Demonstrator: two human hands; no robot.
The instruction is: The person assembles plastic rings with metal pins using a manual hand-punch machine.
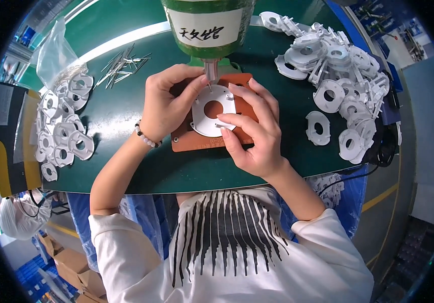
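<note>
While both hands are pinching the white plastic disc (212, 116) onto the brown fixture (242, 134) at frame centre, the left hand (164, 106) fingertip is sitting beside the press tip (210, 70); the right hand (255, 131) is steadying. A pinched finger or shifted disc is looking possible.

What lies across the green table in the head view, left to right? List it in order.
Pile of white plastic rings → loose metal pins → left hand → white disc on the brown block → right hand → big heap of white rings.
</note>
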